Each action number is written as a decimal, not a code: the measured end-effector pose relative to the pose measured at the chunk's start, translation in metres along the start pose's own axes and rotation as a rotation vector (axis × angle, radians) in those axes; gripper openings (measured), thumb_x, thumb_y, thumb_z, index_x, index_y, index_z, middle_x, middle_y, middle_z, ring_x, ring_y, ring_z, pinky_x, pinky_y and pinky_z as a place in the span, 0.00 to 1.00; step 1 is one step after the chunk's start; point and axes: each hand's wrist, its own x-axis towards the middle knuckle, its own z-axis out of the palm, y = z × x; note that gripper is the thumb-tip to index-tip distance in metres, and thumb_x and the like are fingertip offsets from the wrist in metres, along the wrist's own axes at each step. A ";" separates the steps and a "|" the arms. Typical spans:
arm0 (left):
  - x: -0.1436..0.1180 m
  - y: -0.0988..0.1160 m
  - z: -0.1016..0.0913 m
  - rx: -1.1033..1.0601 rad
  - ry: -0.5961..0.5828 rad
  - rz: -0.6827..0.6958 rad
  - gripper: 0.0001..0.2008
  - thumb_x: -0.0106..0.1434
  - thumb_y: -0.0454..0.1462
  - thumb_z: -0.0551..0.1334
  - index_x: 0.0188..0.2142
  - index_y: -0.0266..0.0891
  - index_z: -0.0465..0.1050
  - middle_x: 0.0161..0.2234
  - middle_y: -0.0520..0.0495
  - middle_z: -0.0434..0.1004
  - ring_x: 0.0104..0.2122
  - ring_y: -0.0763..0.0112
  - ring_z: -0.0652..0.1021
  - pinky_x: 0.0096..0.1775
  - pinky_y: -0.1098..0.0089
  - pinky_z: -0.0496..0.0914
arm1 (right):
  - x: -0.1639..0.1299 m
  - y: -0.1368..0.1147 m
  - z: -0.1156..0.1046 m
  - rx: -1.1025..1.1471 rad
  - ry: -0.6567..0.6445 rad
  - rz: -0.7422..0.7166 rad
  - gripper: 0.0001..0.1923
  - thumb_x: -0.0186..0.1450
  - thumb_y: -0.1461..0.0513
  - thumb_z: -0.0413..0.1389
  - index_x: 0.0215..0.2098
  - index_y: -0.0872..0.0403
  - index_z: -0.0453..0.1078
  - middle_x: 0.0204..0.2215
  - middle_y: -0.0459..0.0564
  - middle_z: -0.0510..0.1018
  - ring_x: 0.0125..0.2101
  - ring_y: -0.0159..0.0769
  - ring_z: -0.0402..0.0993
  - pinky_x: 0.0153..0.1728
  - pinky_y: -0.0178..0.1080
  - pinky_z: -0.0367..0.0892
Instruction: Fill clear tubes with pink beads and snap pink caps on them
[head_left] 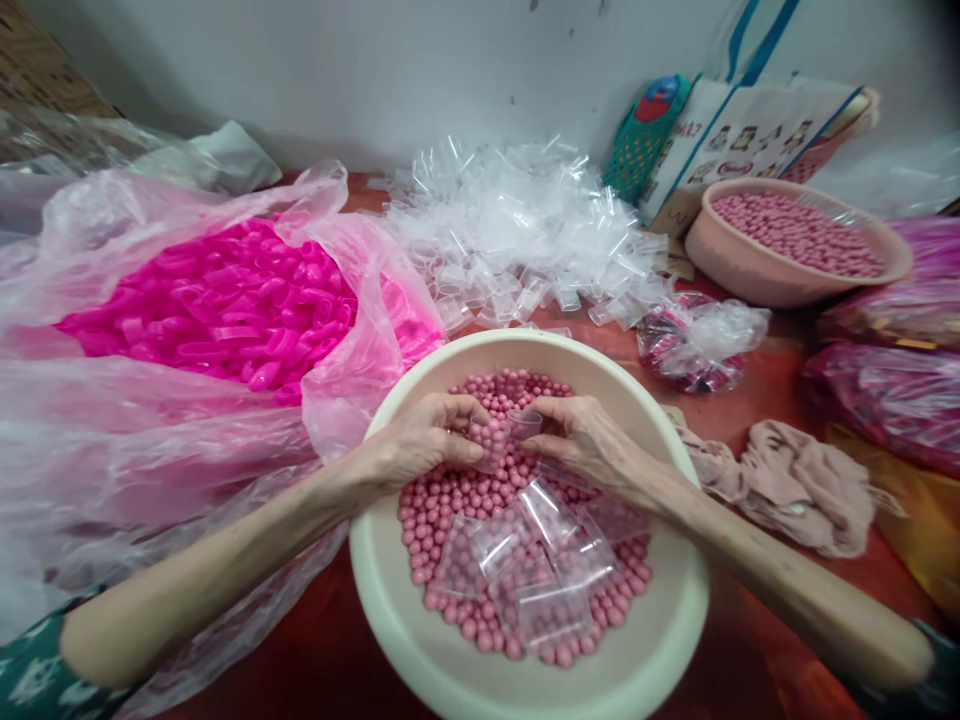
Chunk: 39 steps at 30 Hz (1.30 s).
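Observation:
Over a cream basin (pixel 379 590) of pink beads (pixel 450 500), both of my hands work close together. My left hand (pixel 431 435) is closed on a clear plastic sleeve with pink beads (pixel 489 440) showing in or through it. In a pinch, my right hand (pixel 581 435) grips another clear plastic sleeve (pixel 525 424), its oval mouth facing up. Whether this one has beads inside I cannot tell. Several flat clear sleeves (pixel 555 605) lie on the beads below my hands.
An open plastic bag (pixel 67 230) of magenta caps (pixel 247 310) lies left. Behind the basin is a heap of clear sleeves (pixel 517 220). To the right are a second bead basin (pixel 720 250), a tied plastic bag (pixel 705 340), a crumpled cloth (pixel 810 485) and wrapped magenta packs (pixel 885 390).

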 end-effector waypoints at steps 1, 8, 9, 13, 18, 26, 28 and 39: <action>-0.001 0.000 0.000 -0.029 0.004 -0.007 0.11 0.50 0.27 0.63 0.34 0.34 0.69 0.28 0.52 0.76 0.31 0.74 0.78 0.40 0.71 0.71 | 0.000 0.000 0.000 0.000 -0.003 0.000 0.03 0.60 0.63 0.55 0.33 0.54 0.69 0.27 0.45 0.73 0.28 0.33 0.67 0.31 0.36 0.60; -0.007 0.002 0.003 -0.074 0.083 -0.033 0.13 0.50 0.26 0.63 0.36 0.35 0.68 0.31 0.51 0.78 0.31 0.73 0.79 0.40 0.70 0.71 | -0.002 0.004 -0.001 -0.038 -0.010 0.002 0.04 0.62 0.61 0.54 0.33 0.55 0.69 0.28 0.46 0.73 0.29 0.33 0.67 0.31 0.36 0.60; -0.008 0.003 0.003 -0.098 0.085 -0.040 0.13 0.50 0.26 0.63 0.36 0.35 0.67 0.31 0.50 0.77 0.31 0.73 0.79 0.40 0.69 0.71 | -0.002 0.005 -0.001 -0.043 -0.007 0.002 0.05 0.62 0.61 0.54 0.33 0.55 0.69 0.29 0.46 0.73 0.29 0.33 0.67 0.31 0.37 0.60; -0.008 0.005 0.002 -0.174 0.031 -0.039 0.13 0.49 0.26 0.64 0.34 0.34 0.67 0.30 0.49 0.77 0.31 0.71 0.79 0.41 0.66 0.71 | -0.001 0.010 0.000 -0.061 0.003 0.022 0.08 0.62 0.58 0.54 0.36 0.55 0.70 0.31 0.48 0.74 0.31 0.35 0.68 0.32 0.38 0.62; -0.008 0.001 0.001 -0.036 0.010 0.040 0.10 0.51 0.27 0.63 0.35 0.35 0.69 0.29 0.53 0.74 0.29 0.77 0.75 0.39 0.71 0.70 | 0.000 -0.001 -0.002 -0.099 0.063 -0.004 0.23 0.62 0.59 0.53 0.55 0.54 0.61 0.41 0.53 0.76 0.39 0.40 0.71 0.39 0.43 0.65; -0.007 0.001 -0.001 0.330 -0.054 0.125 0.08 0.53 0.29 0.59 0.35 0.34 0.70 0.31 0.51 0.73 0.33 0.71 0.73 0.38 0.69 0.67 | -0.009 -0.032 -0.013 -0.321 -0.190 -0.293 0.27 0.59 0.67 0.50 0.57 0.54 0.60 0.46 0.55 0.74 0.43 0.40 0.71 0.44 0.41 0.63; -0.006 0.001 0.000 0.451 -0.056 0.151 0.08 0.53 0.29 0.58 0.34 0.34 0.70 0.31 0.52 0.73 0.34 0.70 0.72 0.39 0.69 0.66 | -0.007 -0.039 -0.013 -0.390 -0.242 -0.302 0.24 0.58 0.68 0.49 0.53 0.54 0.64 0.40 0.53 0.76 0.37 0.39 0.72 0.38 0.39 0.64; -0.007 -0.003 -0.002 0.232 0.195 0.129 0.09 0.51 0.33 0.63 0.32 0.35 0.65 0.35 0.50 0.74 0.36 0.68 0.75 0.39 0.67 0.69 | -0.009 0.007 -0.021 -0.399 0.015 -0.267 0.21 0.62 0.60 0.52 0.54 0.54 0.62 0.43 0.55 0.75 0.40 0.41 0.72 0.41 0.42 0.65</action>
